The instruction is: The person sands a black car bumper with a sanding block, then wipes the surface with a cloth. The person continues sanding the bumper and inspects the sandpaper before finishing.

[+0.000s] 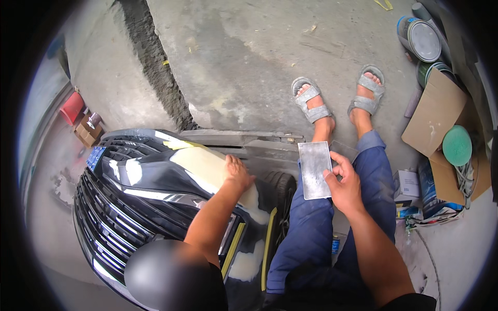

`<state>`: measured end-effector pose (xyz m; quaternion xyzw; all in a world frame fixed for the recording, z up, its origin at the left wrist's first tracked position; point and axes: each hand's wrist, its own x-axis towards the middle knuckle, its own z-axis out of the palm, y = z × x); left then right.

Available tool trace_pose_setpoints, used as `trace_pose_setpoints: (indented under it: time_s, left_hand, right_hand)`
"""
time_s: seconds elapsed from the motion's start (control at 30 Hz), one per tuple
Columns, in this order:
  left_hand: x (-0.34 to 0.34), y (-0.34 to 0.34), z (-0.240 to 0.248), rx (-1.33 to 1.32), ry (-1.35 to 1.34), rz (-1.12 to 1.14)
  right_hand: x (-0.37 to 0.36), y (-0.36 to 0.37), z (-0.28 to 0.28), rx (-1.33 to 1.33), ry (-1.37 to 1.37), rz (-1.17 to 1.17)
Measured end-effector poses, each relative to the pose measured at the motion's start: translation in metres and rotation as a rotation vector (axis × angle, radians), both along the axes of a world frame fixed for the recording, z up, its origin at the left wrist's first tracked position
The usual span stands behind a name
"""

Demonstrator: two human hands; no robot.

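A black car bumper (150, 179) with a slatted grille lies on my left. Beige filler (199, 163) covers a long strip of its upper corner. My left hand (239, 172) rests on the end of that strip, palm down, fingers laid out and holding nothing. Over my knees, my right hand (343, 181) grips a flat grey rectangular plate (315, 173) by its right edge, thumb on its face. Paler filler patches (246, 264) and strips of yellow masking tape (233, 249) mark the bumper's nearer side. A blurred round patch hides its lower part.
A tyre (282, 186) shows between the bumper and my legs. On the right stand paint cans (424, 41), an opened cardboard box (441, 109) with a green round pad (457, 145), and a white carton (407, 184). A rough groove (155, 62) crosses the concrete floor ahead.
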<state>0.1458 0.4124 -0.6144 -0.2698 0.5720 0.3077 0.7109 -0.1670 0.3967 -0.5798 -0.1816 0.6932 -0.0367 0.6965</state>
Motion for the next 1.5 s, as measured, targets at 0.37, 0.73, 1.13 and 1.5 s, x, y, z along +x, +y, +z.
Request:
trace_pose_setpoints:
  time_s: [0.37,0.73,1.13,1.5]
  left_hand:
    - [-0.042,0.129,0.067,0.244,0.296,-0.146]
    - [0.102,-0.072,0.094,-0.498,0.428,0.144]
    - [0.069,-0.031,0.089,-0.538,0.412,0.188]
    - [-0.035,0.081,0.079,0.111,0.245,-0.12]
  right_hand:
    - [0.002,-0.007,0.004,0.013,-0.021,-0.008]
    - [0.003,0.004,-0.002,-0.063,-0.032,-0.098]
    - [0.005,-0.002,-0.002,-0.038,-0.029,-0.082]
    - [0.009,0.0,-0.004,-0.006,-0.018,-0.13]
